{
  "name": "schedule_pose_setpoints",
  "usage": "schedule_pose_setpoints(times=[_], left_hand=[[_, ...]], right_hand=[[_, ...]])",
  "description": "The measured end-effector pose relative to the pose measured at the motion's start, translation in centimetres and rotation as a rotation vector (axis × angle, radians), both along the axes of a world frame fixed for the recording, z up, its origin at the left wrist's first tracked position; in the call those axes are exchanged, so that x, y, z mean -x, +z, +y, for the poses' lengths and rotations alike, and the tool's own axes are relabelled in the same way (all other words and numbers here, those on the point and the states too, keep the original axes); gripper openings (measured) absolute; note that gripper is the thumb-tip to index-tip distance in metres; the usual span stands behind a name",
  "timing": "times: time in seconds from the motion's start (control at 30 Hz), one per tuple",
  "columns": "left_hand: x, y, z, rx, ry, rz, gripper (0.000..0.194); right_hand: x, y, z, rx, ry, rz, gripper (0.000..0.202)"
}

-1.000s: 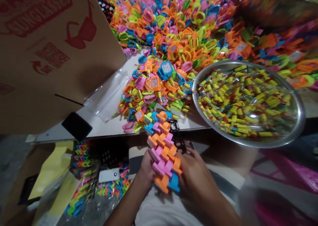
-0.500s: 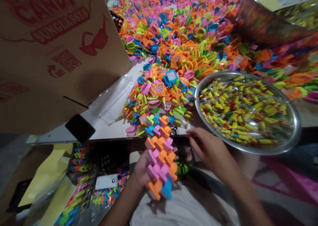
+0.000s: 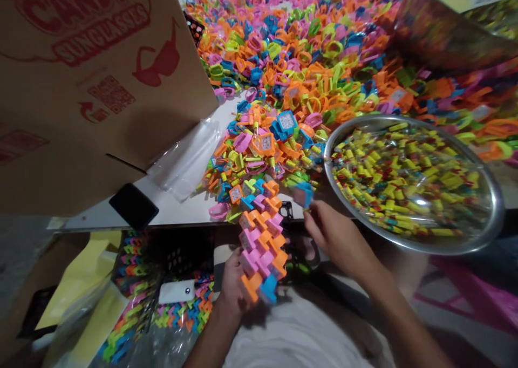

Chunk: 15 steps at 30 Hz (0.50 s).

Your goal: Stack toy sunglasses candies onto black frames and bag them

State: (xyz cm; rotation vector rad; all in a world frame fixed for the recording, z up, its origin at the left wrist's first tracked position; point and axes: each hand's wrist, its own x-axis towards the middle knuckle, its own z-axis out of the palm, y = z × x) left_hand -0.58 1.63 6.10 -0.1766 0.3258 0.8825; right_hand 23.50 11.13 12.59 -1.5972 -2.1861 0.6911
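My left hand (image 3: 234, 281) is closed around the side of a block of interlocked plastic toy watches (image 3: 263, 244), orange, pink and blue, tilted over my lap. Its far end reaches the table edge. To the right, my right hand (image 3: 329, 227) pinches a blue toy watch (image 3: 303, 194), blurred by motion, just above the table edge. Beyond both hands lies a small pile of loose toy watches (image 3: 263, 144), some with square patterned faces and yellow-wrapped pieces among them. My left fingers are partly hidden behind the block.
A metal bowl (image 3: 494, 195) of small yellow-wrapped pieces stands at right. A large cardboard box (image 3: 105, 98), a clear plastic bag (image 3: 186, 157) and a black phone (image 3: 133, 205) are at left. A heap of toy watches (image 3: 299, 44) covers the back. Below lies a white phone (image 3: 177, 291).
A blue toy watch now shows in my right hand, which has shifted slightly right. The block in my left hand has risen a little at its near end. The view has shifted slightly.
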Motion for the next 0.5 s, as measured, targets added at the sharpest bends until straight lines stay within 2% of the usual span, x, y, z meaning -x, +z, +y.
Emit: schedule_pose_setpoints(times=[0.1,0.2,0.33,0.4,0.5], left_hand=[[-0.1,0.4,0.3,0.032,-0.045,-0.029,0.037],[-0.6,1.3,1.4,0.104,-0.112,-0.017,0.04],[-1.8,1.8,2.1,0.184,-0.088,0.066,0.044],[-2.3,1.6,2.0,0.208,-0.064,0.1,0.043],[-2.7,1.1,1.6,0.217,0.002,0.139,0.04]], right_hand=[[-0.1,0.0,-3.7,0.172,-0.097,0.39,0.018],[0.9,-0.5,-7.2,0.334,-0.225,0.595,0.023],[2.3,-2.0,-10.0,0.506,-0.249,0.644,0.025],[2.7,-2.4,-10.5,0.501,-0.216,0.626,0.019],[2.8,-2.1,-10.5,0.416,-0.159,0.544,0.015]])
